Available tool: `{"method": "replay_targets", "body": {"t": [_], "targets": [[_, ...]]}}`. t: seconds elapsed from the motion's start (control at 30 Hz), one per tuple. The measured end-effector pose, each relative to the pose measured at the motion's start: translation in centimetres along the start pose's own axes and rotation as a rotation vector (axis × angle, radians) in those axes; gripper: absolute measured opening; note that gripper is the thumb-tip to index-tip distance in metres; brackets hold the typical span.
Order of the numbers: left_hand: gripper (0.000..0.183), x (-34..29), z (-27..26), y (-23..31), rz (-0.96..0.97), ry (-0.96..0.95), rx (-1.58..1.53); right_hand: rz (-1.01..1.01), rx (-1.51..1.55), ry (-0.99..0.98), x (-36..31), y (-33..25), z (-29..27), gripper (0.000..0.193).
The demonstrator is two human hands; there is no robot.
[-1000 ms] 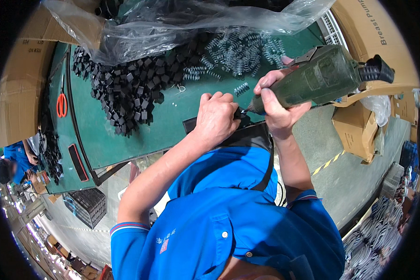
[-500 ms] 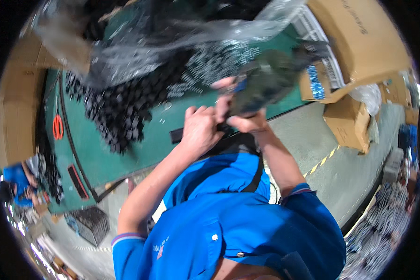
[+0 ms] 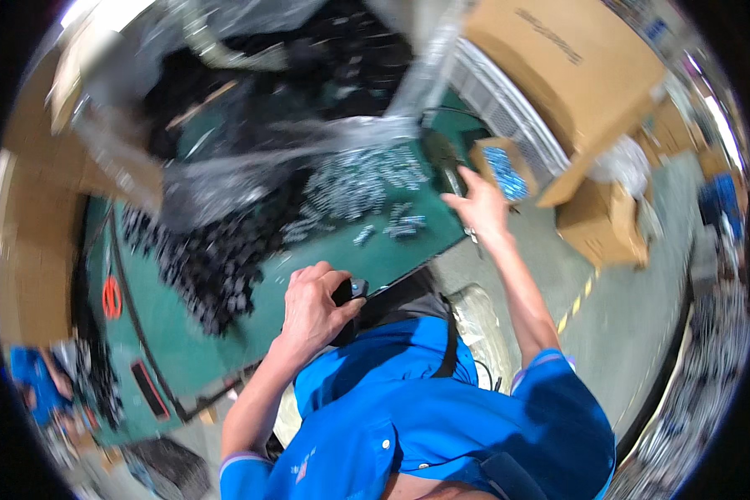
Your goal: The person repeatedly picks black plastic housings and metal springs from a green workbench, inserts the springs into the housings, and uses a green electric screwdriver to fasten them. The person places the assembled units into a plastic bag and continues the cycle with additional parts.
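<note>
My left hand (image 3: 308, 308) is closed around a small black block-shaped part (image 3: 352, 290) above the table's near edge. The part's outer end shows a small bluish metallic spot; the rest lies under my fingers. Farther right, my right hand (image 3: 482, 207) reaches out with thumb and forefinger apart. It is beside a dark green tool (image 3: 443, 156) at the table's right edge, whose exact kind I cannot make out. A pile of small shiny metal pieces (image 3: 350, 187) lies left of that hand. Left of it spreads a heap of small black parts (image 3: 200, 258).
Clear plastic sheeting (image 3: 225, 179) covers part of the green table (image 3: 183, 358). A small box of blue shiny pieces (image 3: 503, 172) and a large cardboard box (image 3: 575, 67) stand at right. Orange-handled scissors (image 3: 112, 297) lie left. Another person in blue (image 3: 32, 379) is at far left.
My right hand has moved away from my left, to the right, and the green tool is now at the table's right edge. My left hand has drawn nearer with the black part.
</note>
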State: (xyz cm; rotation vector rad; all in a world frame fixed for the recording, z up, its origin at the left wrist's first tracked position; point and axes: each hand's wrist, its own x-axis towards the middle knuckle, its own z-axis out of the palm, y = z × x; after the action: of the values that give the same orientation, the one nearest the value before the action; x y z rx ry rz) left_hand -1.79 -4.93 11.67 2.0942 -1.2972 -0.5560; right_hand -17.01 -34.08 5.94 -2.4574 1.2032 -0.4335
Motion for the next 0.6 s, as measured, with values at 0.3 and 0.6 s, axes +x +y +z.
{"method": "replay_targets", "body": {"t": [0.3, 0.6], "targets": [[0.026, -20.3, -3.9, -6.4, -0.588, 0.309, 0.385, -0.015, -0.589, -0.179, 5.3, 13.1, -6.5, 0.027], [0.040, -48.0, 3.4, -14.7, -1.841, -0.336, 0.440, 0.027, -0.520, -0.171, 6.3, 10.2, -5.7, 0.016]]}}
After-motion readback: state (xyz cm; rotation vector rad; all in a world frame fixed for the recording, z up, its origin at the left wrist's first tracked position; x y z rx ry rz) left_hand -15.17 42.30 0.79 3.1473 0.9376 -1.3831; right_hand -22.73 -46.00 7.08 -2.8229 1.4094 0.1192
